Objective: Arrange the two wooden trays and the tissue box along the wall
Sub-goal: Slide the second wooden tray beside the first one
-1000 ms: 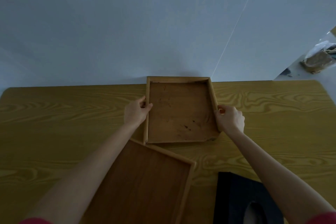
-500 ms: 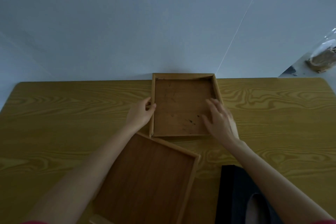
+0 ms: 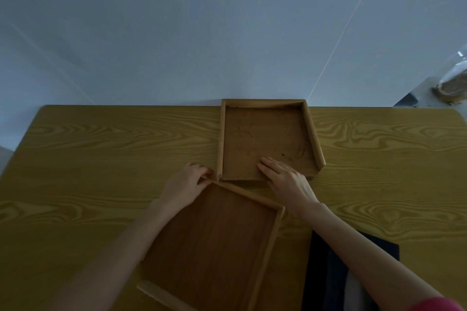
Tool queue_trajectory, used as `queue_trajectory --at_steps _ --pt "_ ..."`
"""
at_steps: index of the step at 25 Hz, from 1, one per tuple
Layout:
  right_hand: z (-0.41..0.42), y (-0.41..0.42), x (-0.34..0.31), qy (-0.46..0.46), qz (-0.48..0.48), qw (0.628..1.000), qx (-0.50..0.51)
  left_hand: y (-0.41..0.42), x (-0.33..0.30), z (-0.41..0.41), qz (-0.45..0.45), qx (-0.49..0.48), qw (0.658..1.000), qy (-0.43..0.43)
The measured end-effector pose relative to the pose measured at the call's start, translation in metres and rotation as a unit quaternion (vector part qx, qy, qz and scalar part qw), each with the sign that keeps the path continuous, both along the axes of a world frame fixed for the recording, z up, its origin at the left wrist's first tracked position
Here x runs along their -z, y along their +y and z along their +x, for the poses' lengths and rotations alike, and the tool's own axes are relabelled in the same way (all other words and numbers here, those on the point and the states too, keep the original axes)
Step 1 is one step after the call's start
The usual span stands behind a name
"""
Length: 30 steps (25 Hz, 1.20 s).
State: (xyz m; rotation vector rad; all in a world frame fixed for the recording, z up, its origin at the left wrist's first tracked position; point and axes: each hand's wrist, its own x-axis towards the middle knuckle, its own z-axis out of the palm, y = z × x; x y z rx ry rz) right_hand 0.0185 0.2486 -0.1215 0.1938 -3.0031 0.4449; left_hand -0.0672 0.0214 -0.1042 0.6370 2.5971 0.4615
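Observation:
A small wooden tray (image 3: pixel 265 134) with raised sides stands against the wall at the table's far edge. A larger, darker wooden tray (image 3: pixel 214 242) lies turned at an angle in front of it, its far corner touching the small tray's near left corner. My left hand (image 3: pixel 185 184) rests at that corner, fingers curled on the large tray's far left rim. My right hand (image 3: pixel 285 179) lies flat, fingers apart, over the small tray's near edge. A black tissue box (image 3: pixel 336 275) sits at the near right, partly hidden by my right forearm.
The yellow wood-grain table (image 3: pixel 101 159) ends at a pale wall (image 3: pixel 202 33). Beyond the table's far right corner a clear bag with something brown (image 3: pixel 452 86) lies on a white surface.
The small tray has slid back to the wall. My right hand left its right side and now lies flat over its near edge. My left hand dropped to the large tray's corner.

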Motion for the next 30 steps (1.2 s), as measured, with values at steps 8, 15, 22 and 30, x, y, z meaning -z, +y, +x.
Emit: queue_trajectory --at_steps 8,15,22,30 --pt "-0.003 -0.002 -0.012 -0.085 -0.035 0.996 0.013 -0.013 -0.004 0.017 -0.014 -0.018 1.000 0.012" --pt "-0.007 -0.001 -0.012 -0.147 -0.005 0.989 0.020 -0.012 -0.007 0.017 -0.007 -0.030 1.000 0.007" --pt "-0.007 -0.018 -0.030 -0.181 -0.090 0.973 0.111 -0.015 -0.004 0.021 0.023 -0.034 0.999 -0.001" --pt "0.074 -0.066 -0.035 -0.144 -0.296 0.894 0.305 -0.055 -0.002 0.062 0.036 -0.164 0.986 -0.017"
